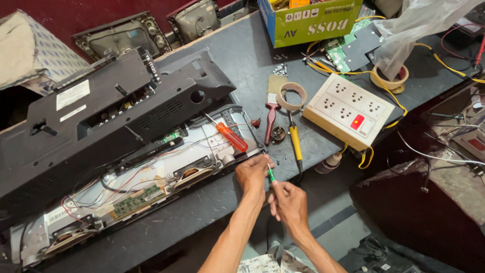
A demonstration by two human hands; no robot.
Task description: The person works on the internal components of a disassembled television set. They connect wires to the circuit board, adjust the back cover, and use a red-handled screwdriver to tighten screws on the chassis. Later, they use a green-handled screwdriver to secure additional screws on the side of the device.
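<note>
A small screwdriver with a translucent green handle (271,175) was held at the near edge of the workbench, tilted slightly from upright, its tip set against the lower right corner of the opened television chassis (151,187). The chassis was laid flat, its black back cover (101,116) lifted and shifted rearward, so that circuit boards, coloured wires and speakers were exposed.

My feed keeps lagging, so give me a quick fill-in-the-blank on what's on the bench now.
1. Both hands, left hand and right hand, hold a small screwdriver with a ____ handle.
2. The screwdriver lying on the opened TV has an ____ handle.
3. The tape roll rests against the ____.
4. The power strip has a red ____.

Missing: green; orange; brush; switch
</note>
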